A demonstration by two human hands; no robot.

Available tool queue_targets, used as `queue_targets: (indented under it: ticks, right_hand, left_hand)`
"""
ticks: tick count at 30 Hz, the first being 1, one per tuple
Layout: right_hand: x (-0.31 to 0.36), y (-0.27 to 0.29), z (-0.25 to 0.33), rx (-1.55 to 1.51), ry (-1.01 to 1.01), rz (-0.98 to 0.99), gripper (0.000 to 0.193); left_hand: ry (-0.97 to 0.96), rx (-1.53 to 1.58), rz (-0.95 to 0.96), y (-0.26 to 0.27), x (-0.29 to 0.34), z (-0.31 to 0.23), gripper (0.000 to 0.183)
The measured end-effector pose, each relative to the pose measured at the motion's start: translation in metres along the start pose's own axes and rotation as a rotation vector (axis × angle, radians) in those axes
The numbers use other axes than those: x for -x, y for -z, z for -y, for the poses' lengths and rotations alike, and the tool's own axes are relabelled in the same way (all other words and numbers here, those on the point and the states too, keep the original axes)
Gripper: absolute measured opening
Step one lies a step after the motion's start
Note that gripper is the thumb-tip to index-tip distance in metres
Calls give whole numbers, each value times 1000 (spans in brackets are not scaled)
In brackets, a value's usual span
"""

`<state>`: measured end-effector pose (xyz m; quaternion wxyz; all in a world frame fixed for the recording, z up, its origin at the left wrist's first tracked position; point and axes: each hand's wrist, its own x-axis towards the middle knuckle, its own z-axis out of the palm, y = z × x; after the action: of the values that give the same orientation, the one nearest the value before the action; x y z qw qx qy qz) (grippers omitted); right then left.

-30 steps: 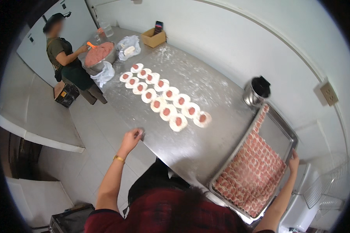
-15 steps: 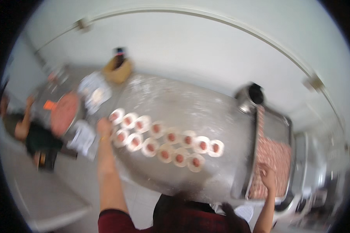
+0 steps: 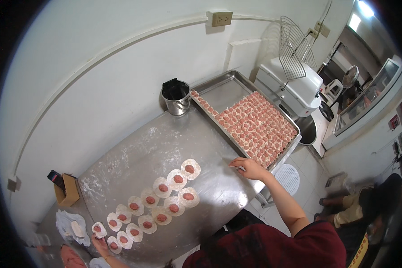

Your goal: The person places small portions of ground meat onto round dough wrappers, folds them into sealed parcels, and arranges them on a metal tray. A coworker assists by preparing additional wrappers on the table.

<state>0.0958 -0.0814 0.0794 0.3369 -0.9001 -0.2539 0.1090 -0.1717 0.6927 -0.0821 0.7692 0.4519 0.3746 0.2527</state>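
Round white dough wrappers (image 3: 162, 187), each with a dab of pink minced filling, lie in two slanting rows on the steel table (image 3: 134, 156). My left hand (image 3: 101, 246) is at the lower-left end of the rows. Its fingers close on the edge of the last filled wrapper (image 3: 98, 230); part of the grip is hidden. Over the table's right part, beside the near corner of the metal tray (image 3: 230, 82), hovers my right hand (image 3: 250, 169). Its fingers are stretched out and nothing shows in them. Closely packed pieces with pink filling (image 3: 259, 127) cover most of the tray.
A steel pot (image 3: 177, 106) with a black container in it stands by the wall. Left are a cardboard box (image 3: 68, 191), a white plastic bag (image 3: 69, 225) and a bowl of pink mince (image 3: 70, 257). A white machine (image 3: 290, 82) and stool (image 3: 287, 179) are right; a person (image 3: 366, 205) is lower right.
My view has swung to the right. My right hand has gone from above the filled tray to over the table beside it. My left hand stays at the left end of the wrapper rows.
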Motion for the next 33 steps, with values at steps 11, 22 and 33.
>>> queue_targets:
  ticks: [11, 22, 33]
  right_hand:
    - [-7, -30, 18, -217, 87, 32, 38]
    - [1, -107, 34, -1654, -402, 214, 27]
    - [23, -100, -81, -1052, -524, 22, 13]
  left_hand:
    - [-85, 122, 247, -157, 79, -23, 34]
    - [415, 375, 653, -417, 306, 163, 29]
    - [40, -468, 361, -473, 388, 273, 33]
